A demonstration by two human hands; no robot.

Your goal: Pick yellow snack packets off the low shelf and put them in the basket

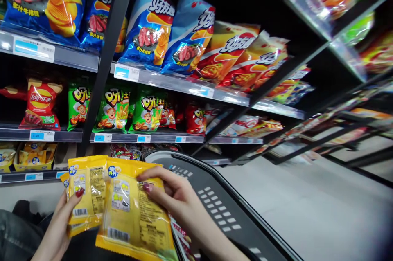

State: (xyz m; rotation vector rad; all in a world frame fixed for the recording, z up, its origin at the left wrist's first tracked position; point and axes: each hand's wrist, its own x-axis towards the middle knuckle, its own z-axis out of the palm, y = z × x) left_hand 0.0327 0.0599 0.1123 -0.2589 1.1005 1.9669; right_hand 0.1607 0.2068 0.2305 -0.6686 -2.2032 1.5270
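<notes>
My left hand (63, 216) grips a yellow snack bag (87, 191), thumb on its printed back; another yellow packet's edge shows behind it. My right hand (176, 195) holds a second, larger-looking yellow snack bag (129, 212) by its upper right side, thumb across the front. The two bags overlap side by side, with barcodes and small print facing me. Below and to the right of them is a dark shopping basket (215, 199) with slotted walls. Part of a red and white package (183, 236) shows beside the right-hand bag.
Shelves ahead hold blue chip bags (150, 28), orange chip bags (227, 54), green snack bags (113, 107) and a red Lay's bag (41, 103). Boxed yellow packets (35, 156) sit on a lower shelf at left. A dark upright post (106, 48) divides the shelving. Pale floor (276, 199) extends to the right.
</notes>
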